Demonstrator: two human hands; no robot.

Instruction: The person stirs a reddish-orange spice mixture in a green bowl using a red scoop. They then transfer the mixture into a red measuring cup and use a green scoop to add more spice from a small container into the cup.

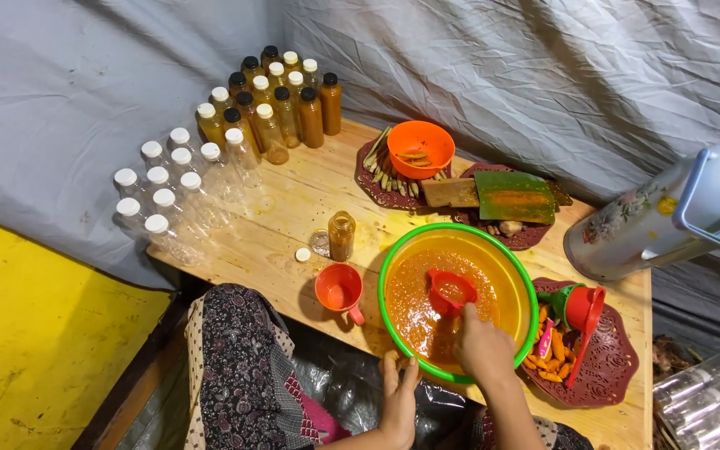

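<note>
A red ladle (452, 292) was gripped by its handle in the closed right hand (483, 348) and dipped into the orange liquid of a green-rimmed yellow basin (517, 287) on the wooden surface (293, 208). The basin's near rim was steadied by the left hand (398, 400), fingers extended. An orange cup (339, 288) and an uncapped filled bottle (342, 236) stood just left of the basin.

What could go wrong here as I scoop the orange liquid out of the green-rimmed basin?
The basin sits near the table's front edge, steadied only by the left hand; a push could likely tip it toward the lap. Liquid carried in the red scoop, held by the right hand, may drip onto the wood. The uncapped small bottle could be knocked over.
</note>
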